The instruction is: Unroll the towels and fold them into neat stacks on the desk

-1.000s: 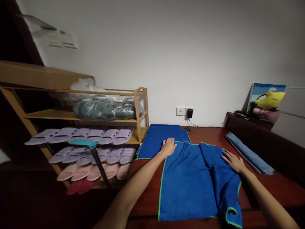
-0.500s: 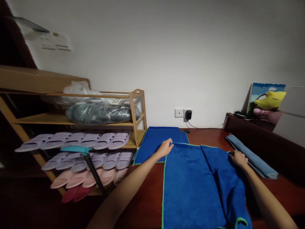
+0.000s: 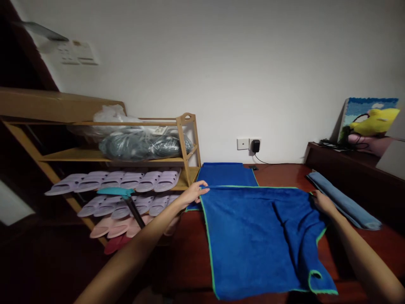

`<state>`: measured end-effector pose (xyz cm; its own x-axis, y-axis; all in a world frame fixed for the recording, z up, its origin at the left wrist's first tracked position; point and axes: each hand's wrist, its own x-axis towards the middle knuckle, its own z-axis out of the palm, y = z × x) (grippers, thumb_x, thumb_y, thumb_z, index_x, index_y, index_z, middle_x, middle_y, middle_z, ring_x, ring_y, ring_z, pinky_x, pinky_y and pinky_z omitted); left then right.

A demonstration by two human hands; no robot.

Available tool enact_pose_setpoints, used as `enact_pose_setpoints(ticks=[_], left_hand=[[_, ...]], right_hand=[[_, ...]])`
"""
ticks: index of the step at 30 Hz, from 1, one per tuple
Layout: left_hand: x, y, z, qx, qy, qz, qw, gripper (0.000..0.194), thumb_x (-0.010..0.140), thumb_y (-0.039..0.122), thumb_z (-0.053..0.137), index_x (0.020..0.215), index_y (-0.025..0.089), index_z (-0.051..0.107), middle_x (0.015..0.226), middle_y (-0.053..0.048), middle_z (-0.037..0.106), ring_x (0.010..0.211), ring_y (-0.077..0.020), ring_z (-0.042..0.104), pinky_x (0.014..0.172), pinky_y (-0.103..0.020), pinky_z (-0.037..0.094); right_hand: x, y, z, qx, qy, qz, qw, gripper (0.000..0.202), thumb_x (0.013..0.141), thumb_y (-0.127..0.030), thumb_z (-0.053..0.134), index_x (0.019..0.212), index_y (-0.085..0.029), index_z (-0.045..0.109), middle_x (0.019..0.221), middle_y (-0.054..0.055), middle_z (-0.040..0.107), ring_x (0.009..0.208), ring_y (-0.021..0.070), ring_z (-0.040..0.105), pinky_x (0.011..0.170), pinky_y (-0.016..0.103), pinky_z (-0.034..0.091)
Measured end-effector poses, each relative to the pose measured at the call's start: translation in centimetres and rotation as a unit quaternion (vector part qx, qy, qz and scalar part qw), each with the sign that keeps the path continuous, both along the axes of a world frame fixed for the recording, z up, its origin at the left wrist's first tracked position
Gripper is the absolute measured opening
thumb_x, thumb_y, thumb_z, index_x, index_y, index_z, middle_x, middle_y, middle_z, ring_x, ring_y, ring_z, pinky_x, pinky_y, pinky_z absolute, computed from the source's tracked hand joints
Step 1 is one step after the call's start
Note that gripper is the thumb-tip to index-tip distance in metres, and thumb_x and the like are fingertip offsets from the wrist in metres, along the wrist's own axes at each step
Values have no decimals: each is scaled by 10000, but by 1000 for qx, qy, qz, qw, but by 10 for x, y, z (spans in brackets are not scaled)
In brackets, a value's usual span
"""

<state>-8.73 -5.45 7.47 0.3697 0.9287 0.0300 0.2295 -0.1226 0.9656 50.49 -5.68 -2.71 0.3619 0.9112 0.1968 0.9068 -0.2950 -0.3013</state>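
Observation:
A blue towel (image 3: 247,236) with green edging stretches between my two hands over the dark red table (image 3: 186,249). My left hand (image 3: 192,194) pinches its far left corner. At the far right corner, my right hand (image 3: 322,202) grips the edge; its fingertips are partly hidden. The top edge is pulled nearly straight, while the right side hangs in folds and its lower right corner curls. Behind it lies another blue towel (image 3: 221,171), flat and partly covered. A rolled light-blue cloth (image 3: 344,202) rests just right of my right hand.
On the left stands a wooden rack (image 3: 186,145) with lilac slippers (image 3: 167,179), pink slippers (image 3: 104,227) and a plastic-wrapped bundle (image 3: 133,145). A teal-topped handle (image 3: 116,192) rises before it. A black plug (image 3: 255,146) sits in the wall; a yellow plush (image 3: 375,122) is at right.
My left hand has moved left with its corner, drawing the towel's top edge tighter. The towel's near edge has come up into view. The camera view has shifted slightly.

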Motion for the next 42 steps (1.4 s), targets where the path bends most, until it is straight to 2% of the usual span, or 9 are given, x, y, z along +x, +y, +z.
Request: enact_pose_setpoints(ticks=[4,9,15,19,26,29,31,37,42], left_hand=[[-32,1,6,14,32,9,999,430,666,528,702,847,195,500,507,102,427,376,-48,357,363,-157,254],[-53,24,8,128,134,119,976,301,725,464,623,828,194,539,573,58,515,488,-106,487,449,-190,346],[-44,45,-10,219,246,240,913,44,776,227,552,806,194,555,738,-3,613,748,-185,595,689,-264,435],[-36,44,-19,238,308,272,880,102,859,210,496,928,219,571,887,-40,653,890,-222,611,771,-290,423],[-16,42,-24,227,402,283,841,225,901,217,474,1101,174,568,1004,-136,646,953,-289,615,801,-371,445],[-5,16,-24,277,422,257,824,379,883,193,498,1260,152,490,1272,-169,524,1192,-303,486,969,-425,380],[2,-21,-26,348,435,175,812,430,902,206,467,1329,160,439,1395,-147,429,1288,-277,396,1047,-427,329],[11,-160,-27,343,423,-107,832,577,963,343,383,1485,295,143,1538,-16,215,1393,-221,236,1106,-412,295],[12,-196,-30,290,435,-219,824,839,855,443,583,1485,332,40,1550,-9,137,1403,-266,193,1126,-496,222]], right_hand=[[-12,7,5,1,35,47,998,177,791,-279,489,816,-161,619,933,111,671,906,227,625,797,286,445],[-31,21,15,28,102,35,994,295,846,-343,398,918,-156,614,881,75,688,791,193,641,677,259,475],[-48,33,22,49,116,-69,990,403,855,-329,367,1095,-115,610,1038,166,663,948,283,630,742,335,481],[-58,32,23,50,109,-137,983,504,886,-394,290,1248,-146,538,1126,239,612,993,364,609,732,433,478],[-74,40,23,41,93,-111,989,512,881,-468,340,1217,-146,554,1104,221,618,1001,336,605,772,421,477],[-85,37,30,59,62,-79,993,584,866,-512,381,1298,-132,480,1251,210,538,1137,338,522,901,463,417],[-100,17,35,91,25,-39,995,632,866,-564,358,1357,-170,411,1379,181,429,1236,362,419,957,536,349],[-172,-125,38,122,-23,255,959,387,900,-508,399,1156,-249,531,1174,91,582,1060,244,549,906,408,424],[-209,-194,28,95,-72,348,930,413,886,-445,496,1249,-250,485,1254,87,548,1130,231,508,931,377,407]])
